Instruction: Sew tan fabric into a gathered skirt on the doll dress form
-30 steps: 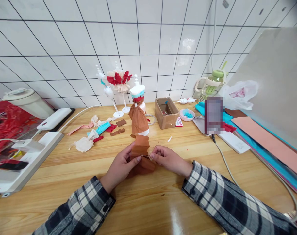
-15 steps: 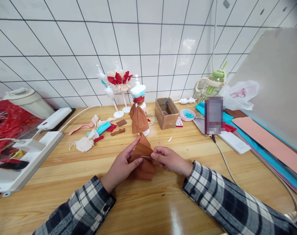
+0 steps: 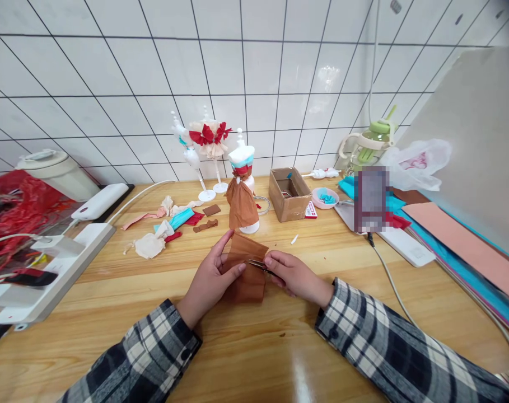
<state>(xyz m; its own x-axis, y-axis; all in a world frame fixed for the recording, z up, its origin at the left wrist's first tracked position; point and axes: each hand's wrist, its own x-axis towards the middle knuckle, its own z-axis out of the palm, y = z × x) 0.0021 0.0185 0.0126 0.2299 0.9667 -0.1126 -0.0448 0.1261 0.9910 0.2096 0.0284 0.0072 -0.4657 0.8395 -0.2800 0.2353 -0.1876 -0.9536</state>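
In front of the brown-skirted mannequin (image 3: 242,208), I see the left fingers (image 3: 222,244) holding a brown sheet (image 3: 251,286), the right fingers (image 3: 276,258) grasping tweezers (image 3: 258,263) pointing left across it.

A hand could pass over the bare tabletop (image 3: 258,358) at the lower middle of the frame, between the plaid sleeves (image 3: 388,336), or right of centre, past a small white scrap (image 3: 294,239). Left hand (image 3: 206,281), right hand (image 3: 295,274) and brown cloth (image 3: 252,286) fill the centre — with the brown-skirted dress form (image 3: 242,206) just beyond and the cardboard box (image 3: 295,208) to its right — while the power strip (image 3: 97,242) bars the left and a cable (image 3: 388,280) cuts across the right.
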